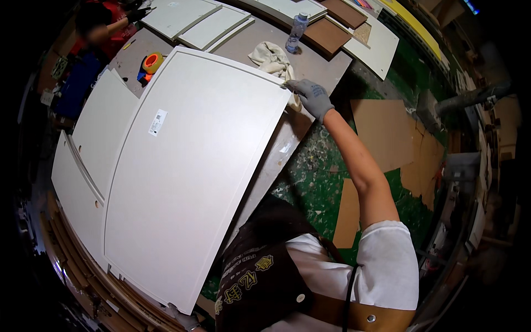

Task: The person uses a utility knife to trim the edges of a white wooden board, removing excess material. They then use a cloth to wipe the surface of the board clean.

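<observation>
A large white panel (pixel 199 149) with a small label lies at an angle across the worktable (pixel 296 127) and other white boards (pixel 94 138). My right hand (pixel 312 99), in a grey glove, grips the panel's top right corner, its fingertips around the edge. My left hand (pixel 182 315), also gloved and mostly hidden, grips the bottom right corner at the lower edge of the view. A crumpled white cloth (pixel 268 58) lies just beyond the top corner, and an orange tape roll (pixel 152 65) sits left of the panel.
A plastic bottle (pixel 297 30) stands among white and brown boards (pixel 323 36). A co-worker (pixel 97 30) with gloved hands is at the top left. Cardboard sheets (pixel 381 133) lie on the stained green floor (pixel 304 177) to the right, near a metal post (pixel 464 102). Stacked brown boards (pixel 72 254) line the left.
</observation>
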The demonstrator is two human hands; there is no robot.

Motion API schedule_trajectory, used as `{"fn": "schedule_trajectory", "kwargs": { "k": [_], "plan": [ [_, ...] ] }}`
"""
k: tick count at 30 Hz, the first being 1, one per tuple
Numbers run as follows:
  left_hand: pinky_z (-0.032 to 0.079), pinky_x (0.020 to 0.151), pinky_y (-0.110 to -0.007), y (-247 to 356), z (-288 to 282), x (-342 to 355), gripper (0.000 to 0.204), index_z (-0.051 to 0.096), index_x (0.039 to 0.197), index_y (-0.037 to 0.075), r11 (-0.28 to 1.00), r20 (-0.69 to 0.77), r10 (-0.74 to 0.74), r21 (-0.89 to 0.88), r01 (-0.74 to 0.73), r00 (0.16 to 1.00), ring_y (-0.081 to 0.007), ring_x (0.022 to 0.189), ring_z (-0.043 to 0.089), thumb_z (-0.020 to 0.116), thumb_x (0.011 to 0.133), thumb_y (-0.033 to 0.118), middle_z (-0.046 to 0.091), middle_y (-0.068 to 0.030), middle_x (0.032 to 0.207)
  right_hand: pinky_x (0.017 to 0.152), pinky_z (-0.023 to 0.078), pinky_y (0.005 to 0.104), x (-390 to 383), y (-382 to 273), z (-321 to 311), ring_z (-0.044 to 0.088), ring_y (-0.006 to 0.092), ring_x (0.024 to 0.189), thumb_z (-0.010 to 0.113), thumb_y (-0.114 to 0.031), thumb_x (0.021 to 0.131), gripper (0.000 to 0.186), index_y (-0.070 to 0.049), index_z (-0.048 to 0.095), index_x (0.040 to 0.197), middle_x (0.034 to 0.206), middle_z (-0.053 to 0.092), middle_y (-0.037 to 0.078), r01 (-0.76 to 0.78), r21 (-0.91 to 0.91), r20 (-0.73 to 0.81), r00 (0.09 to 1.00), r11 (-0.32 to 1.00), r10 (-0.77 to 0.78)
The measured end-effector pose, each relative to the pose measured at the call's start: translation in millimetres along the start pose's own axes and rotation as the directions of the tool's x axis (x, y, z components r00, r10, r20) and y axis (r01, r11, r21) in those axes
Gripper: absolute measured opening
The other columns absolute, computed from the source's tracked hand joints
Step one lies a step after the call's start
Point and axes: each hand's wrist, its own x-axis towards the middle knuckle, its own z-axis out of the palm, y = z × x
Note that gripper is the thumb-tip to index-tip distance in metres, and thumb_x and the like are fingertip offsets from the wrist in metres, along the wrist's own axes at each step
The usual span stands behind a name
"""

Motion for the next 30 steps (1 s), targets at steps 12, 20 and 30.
{"fn": "schedule_trajectory", "kwargs": {
  "k": [12, 20, 30],
  "plan": [
    [0.042, 0.097, -0.039, -29.6, -20.4, 47.0, 0.065, 0.032, 0.144, 0.006, 0.982, 0.123, 0.133, -0.153, -0.113, 0.984, -0.0273, 0.117, 0.05, 0.048, 0.095, 0.046, 0.05, -0.0115, 0.134, 0.078, 0.051, 0.0381, -57.5, -103.2, 1.7, 0.063, 0.0297, 0.089, 0.047, -0.002, 0.081, 0.042, -0.02, 0.061, 0.117, 0.095, 0.065, 0.012, 0.068, 0.043, 0.214, 0.974, 0.997, -0.076],
    [0.044, 0.094, -0.041, -26.8, -6.4, 45.9, 0.072, 0.023, 0.148, 0.007, 0.98, 0.147, 0.146, -0.153, -0.123, 0.978, -0.0275, 0.119, 0.05, 0.052, 0.093, 0.045, 0.048, -0.0103, 0.136, 0.086, 0.05, 0.0387, -13.4, -8.6, 5.3, 0.062, 0.0306, 0.099, 0.049, -0.015, 0.09, 0.034, -0.018, 0.059, 0.122, 0.11, 0.063, 0.012, -0.093, 0.021, -0.176, 0.98, 0.995, 0.095],
    [0.041, 0.098, -0.038, -54.8, -50.2, 85.0, 0.069, 0.036, 0.142, 0.003, 0.977, 0.213, 0.143, -0.189, -0.102, 0.967, -0.0276, 0.121, 0.049, 0.045, 0.094, 0.051, 0.047, -0.0124, 0.138, 0.083, 0.048, 0.0396, 9.2, -8.9, -2.3, 0.06, 0.0297, 0.095, 0.049, -0.012, 0.087, 0.037, -0.024, 0.061, 0.119, 0.1, 0.06, 0.009, -0.075, -0.101, -0.009, 0.997, 0.992, 0.074]
  ]
}}
